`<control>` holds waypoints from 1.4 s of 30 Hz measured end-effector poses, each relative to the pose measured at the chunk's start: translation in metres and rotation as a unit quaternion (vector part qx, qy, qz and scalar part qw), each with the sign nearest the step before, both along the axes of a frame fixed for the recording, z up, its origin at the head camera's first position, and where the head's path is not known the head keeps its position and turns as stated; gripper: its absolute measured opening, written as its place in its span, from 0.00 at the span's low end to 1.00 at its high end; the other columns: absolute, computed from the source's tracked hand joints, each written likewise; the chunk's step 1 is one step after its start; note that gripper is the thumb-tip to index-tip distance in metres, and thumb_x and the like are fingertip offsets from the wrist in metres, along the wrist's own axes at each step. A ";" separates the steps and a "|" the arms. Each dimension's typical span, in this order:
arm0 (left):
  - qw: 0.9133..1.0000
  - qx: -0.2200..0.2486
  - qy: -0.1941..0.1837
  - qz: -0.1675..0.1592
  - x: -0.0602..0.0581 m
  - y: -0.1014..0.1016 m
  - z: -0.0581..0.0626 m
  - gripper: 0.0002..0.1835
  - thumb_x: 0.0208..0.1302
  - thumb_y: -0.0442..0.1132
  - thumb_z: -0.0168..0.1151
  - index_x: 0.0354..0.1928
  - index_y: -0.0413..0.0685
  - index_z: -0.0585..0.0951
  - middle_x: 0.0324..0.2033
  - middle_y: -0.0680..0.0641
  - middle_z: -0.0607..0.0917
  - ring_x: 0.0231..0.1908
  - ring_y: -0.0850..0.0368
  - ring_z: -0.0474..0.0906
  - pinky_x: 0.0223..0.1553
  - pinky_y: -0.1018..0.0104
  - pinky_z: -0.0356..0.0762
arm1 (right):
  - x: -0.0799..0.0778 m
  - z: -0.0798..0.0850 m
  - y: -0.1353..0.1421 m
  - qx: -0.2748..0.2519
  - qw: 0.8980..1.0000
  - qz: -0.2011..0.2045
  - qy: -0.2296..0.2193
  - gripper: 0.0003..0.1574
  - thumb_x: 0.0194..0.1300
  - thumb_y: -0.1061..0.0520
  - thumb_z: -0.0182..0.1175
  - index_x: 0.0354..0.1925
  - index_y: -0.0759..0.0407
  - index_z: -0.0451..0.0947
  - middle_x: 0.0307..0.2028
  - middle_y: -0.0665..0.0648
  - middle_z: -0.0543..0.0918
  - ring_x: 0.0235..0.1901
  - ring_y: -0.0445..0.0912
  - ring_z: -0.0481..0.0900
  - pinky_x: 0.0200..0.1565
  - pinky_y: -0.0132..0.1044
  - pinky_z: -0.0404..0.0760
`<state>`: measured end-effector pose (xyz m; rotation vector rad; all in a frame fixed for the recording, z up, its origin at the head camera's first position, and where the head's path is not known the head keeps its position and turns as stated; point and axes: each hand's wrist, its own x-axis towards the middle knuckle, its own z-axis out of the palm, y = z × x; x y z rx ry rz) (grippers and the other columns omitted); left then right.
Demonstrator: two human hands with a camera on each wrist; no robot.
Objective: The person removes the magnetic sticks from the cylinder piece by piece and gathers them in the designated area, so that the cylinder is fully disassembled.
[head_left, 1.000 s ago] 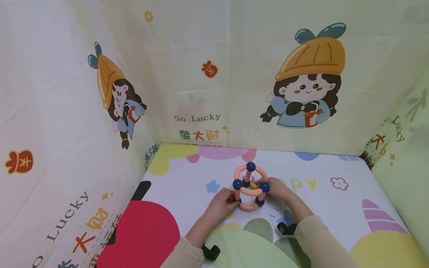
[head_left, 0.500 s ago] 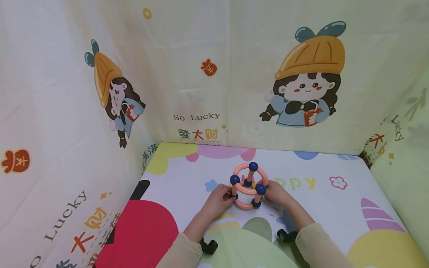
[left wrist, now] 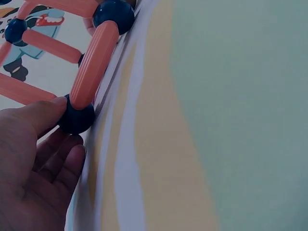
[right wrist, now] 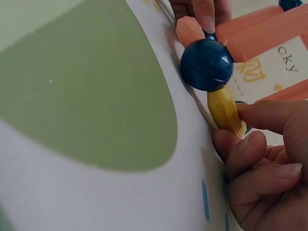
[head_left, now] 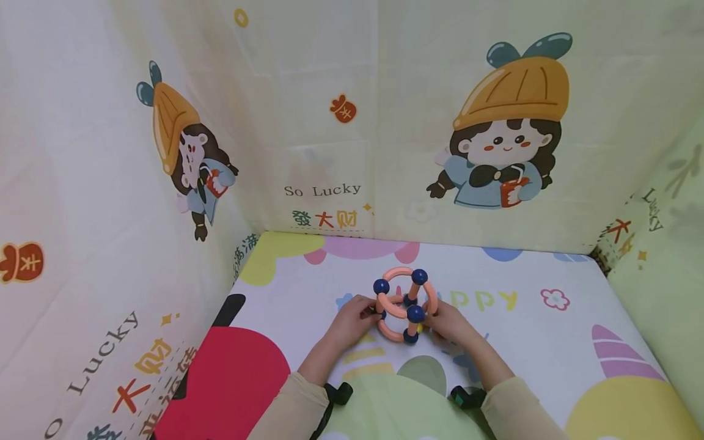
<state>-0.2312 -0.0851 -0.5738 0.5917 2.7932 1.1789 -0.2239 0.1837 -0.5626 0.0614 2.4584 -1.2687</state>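
A magnetic ball-and-stick frame [head_left: 392,307] of salmon-pink rods and dark blue balls stands on the mat between both hands. My left hand [head_left: 352,319] is at its lower left. In the left wrist view, its thumb and fingers pinch a lower blue ball [left wrist: 77,119], where a straight pink rod [left wrist: 96,65] meets it. My right hand [head_left: 448,319], at the frame's right side, pinches a short yellow rod [right wrist: 224,108]. One end of that rod touches a lower blue ball [right wrist: 207,65]; fingers cover its other end.
The patterned mat [head_left: 511,342] extends around the frame. Printed cloth walls [head_left: 401,122] rise behind it and on both sides. Small black devices sit at the left wrist [head_left: 342,394] and right wrist [head_left: 467,397].
The frame has turned clockwise as seen from above. Its front ball moved left and nearer, its left ball farther back. Both hands kept hold; the left hand moved slightly back.
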 end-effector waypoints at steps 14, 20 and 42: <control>1.000 0.006 -0.017 0.017 -0.010 -0.003 0.003 0.12 0.70 0.50 0.60 0.52 0.62 0.83 0.48 0.56 0.82 0.43 0.63 0.77 0.46 0.66 0.78 | 0.014 0.010 -0.008 -0.001 1.000 0.020 -0.007 0.20 0.66 0.47 0.64 0.53 0.52 0.75 0.20 0.56 0.76 0.14 0.48 0.71 0.20 0.36 0.67; 1.000 0.001 -0.014 0.020 -0.013 -0.003 -0.001 0.12 0.70 0.51 0.60 0.51 0.63 0.84 0.47 0.56 0.82 0.44 0.63 0.78 0.47 0.66 0.78 | 0.017 0.010 -0.008 0.000 1.000 0.023 -0.007 0.24 0.65 0.45 0.65 0.56 0.50 0.74 0.22 0.56 0.77 0.14 0.48 0.71 0.20 0.36 0.68; 0.984 0.156 -0.066 0.053 0.000 -0.011 0.058 0.22 0.73 0.59 0.50 0.64 0.66 0.76 0.58 0.56 0.81 0.55 0.57 0.80 0.57 0.57 0.78 | 0.019 0.066 0.022 -0.004 0.996 -0.006 0.084 0.21 0.75 0.41 0.51 0.45 0.54 0.80 0.36 0.60 0.84 0.22 0.52 0.75 0.25 0.37 0.70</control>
